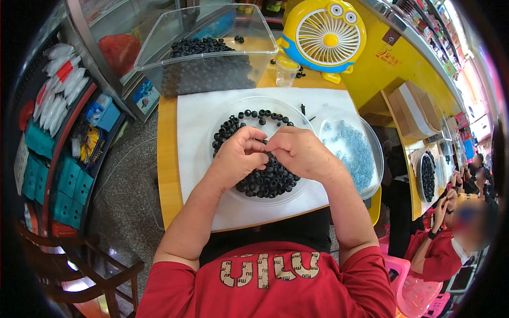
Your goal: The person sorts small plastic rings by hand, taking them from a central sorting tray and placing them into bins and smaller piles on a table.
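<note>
Both my hands meet over a round clear plastic dish (213, 174) that holds many small black round hollow pieces (268, 180). My left hand (239, 157) is curled, with thumb and fingers drawn together around something too small to make out. My right hand (303, 152) is closed in a pinch, its fingertips almost touching the left ones; whatever lies between them is hidden. Beside the right hand, a second round clear dish (377, 159) contains many tiny pale blue pieces. Two thin dark objects (303, 109) lie on the white sheet (193, 114) beyond my right hand.
A large clear bin (212, 61) of black pieces stands at the far left of the wooden table (167, 159). A small clear cup (286, 73) and a yellow cartoon fan (324, 37) are at the back. On the right, another person (442, 254) sits by a side table.
</note>
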Available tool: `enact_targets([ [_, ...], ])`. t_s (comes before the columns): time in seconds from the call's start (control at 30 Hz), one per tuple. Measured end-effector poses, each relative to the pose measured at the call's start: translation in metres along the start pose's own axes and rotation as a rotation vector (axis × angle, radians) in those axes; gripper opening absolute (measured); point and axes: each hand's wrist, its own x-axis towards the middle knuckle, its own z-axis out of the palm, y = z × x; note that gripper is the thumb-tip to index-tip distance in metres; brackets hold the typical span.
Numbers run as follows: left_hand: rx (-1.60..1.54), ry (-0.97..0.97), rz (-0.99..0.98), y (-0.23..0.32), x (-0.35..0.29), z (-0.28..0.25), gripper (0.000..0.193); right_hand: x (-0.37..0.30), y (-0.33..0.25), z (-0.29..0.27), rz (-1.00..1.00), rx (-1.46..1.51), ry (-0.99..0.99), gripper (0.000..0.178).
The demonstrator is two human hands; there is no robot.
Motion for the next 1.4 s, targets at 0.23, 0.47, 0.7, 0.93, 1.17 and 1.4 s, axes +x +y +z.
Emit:
enact_targets([
  [0.23, -0.08, -0.015, 0.004, 0.0, 0.001, -0.004, 0.03, 0.001, -0.007, 0.009, 0.03, -0.018, 0.079, 0.012],
  [0.47, -0.239, -0.041, -0.014, -0.001, 0.001, -0.003, 0.03, -0.013, 0.006, 0.021, 0.17, 0.35, 0.264, 0.015],
  [0.7, -0.12, -0.002, 0.032, 0.002, -0.001, -0.001, 0.031, -0.013, 0.003, 0.017, 0.185, 0.296, 0.252, 0.014],
  [0.93, -0.109, -0.004, 0.043, 0.002, 0.0, 0.0, 0.03, -0.01, 0.004, 0.021, 0.075, 0.194, 0.276, 0.012],
  [1.17, -0.251, 0.038, -0.006, 0.001, 0.0, -0.004, 0.031, -0.013, 0.001, 0.027, -0.103, -0.007, 0.318, 0.029],
  [1.4, -0.323, 0.082, 0.011, -0.005, 0.002, 0.001, 0.03, -0.013, 0.001, 0.033, -0.248, -0.253, 0.411, 0.04],
])
